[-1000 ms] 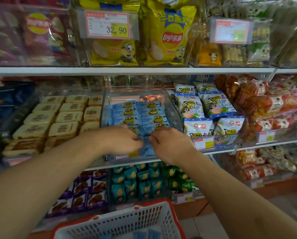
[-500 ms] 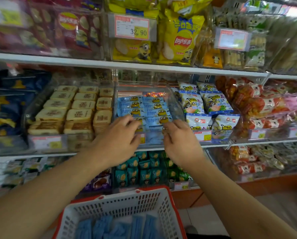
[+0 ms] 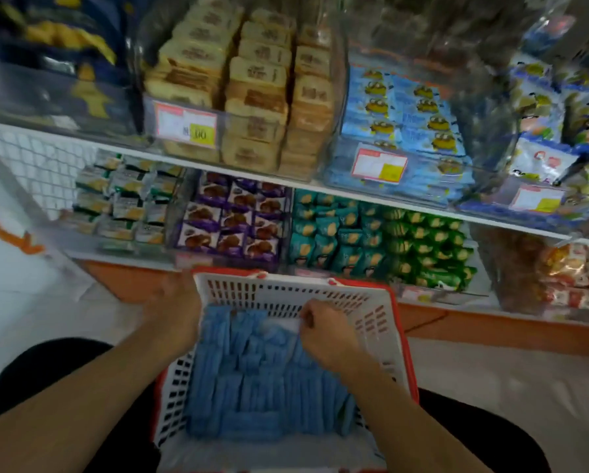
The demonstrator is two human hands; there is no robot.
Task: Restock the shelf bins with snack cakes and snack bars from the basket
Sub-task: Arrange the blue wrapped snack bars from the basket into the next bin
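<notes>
Both hands having dropped from the shelf bin, the right hand (image 3: 330, 331) is pinching blue-wrapped snack bars (image 3: 262, 377) filling the red-rimmed white plastic basket (image 3: 375, 322), while the left hand (image 3: 175, 307) is blurred at its rim, grip unclear.

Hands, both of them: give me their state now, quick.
Left hand: at the basket rim, blurred; grip cannot be told.
Right hand: fingers curled, pinching blue snack packs.

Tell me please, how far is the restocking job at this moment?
Partly done: the clear bin on the shelf already holds many blue packs. In hand: the right hand reaches into the basket and touches the blue packs; the left hand is at the basket's left rim. Left: many packs in the basket, still to be shelved.
</notes>
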